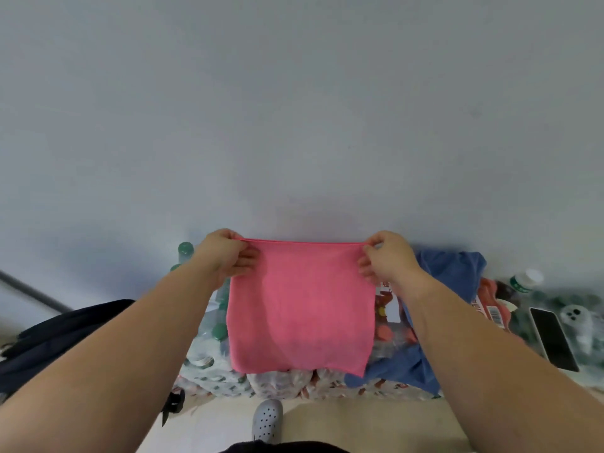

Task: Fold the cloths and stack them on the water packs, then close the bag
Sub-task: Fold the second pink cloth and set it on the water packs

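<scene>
The pink cloth [300,305] is pinched at its two top corners by the left hand [225,253] and right hand [389,259], and it hangs flat below the fingers, over the water packs [281,384].

Nothing here can be read. A white label [392,308] on the water packs [294,385] bears red marks too blurred to make out. A barcode [494,313] on a red wrapper [487,287] shows bars only (its digits are too small). The green band on the white bottle [531,276] is a smear.
</scene>
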